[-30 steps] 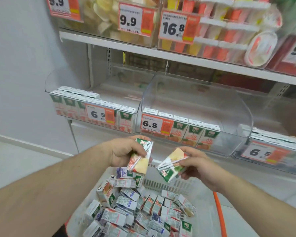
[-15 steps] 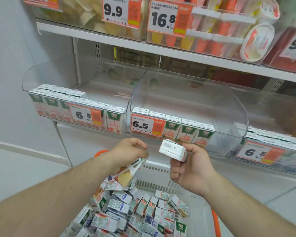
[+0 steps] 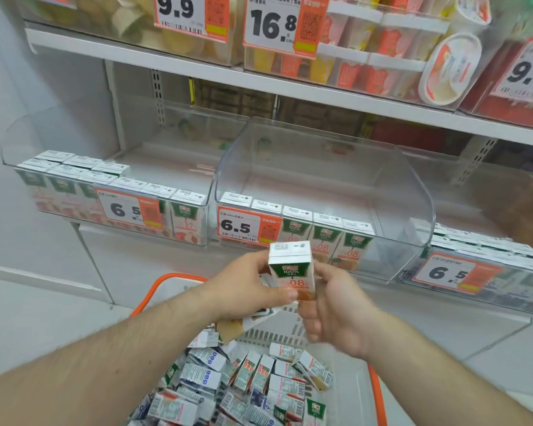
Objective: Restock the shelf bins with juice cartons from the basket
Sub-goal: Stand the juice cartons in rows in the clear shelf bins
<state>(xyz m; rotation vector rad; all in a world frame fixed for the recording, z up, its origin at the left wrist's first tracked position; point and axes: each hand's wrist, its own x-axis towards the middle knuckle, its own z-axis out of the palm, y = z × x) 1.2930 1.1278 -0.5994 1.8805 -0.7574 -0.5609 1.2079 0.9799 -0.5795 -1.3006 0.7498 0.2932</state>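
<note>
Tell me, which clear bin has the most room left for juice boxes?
The middle bin, straight above the hands. It holds only one front row of cartons; the left bin has extra rows behind.

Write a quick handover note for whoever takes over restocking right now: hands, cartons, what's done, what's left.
Left hand and right hand together hold one upright carton; the left also grips a second carton underneath.
Middle bin: one front row of cartons, bare behind. Left bin: partly filled.
Basket: still many loose cartons.
Left to do: place both held cartons, then keep emptying the basket.
</note>
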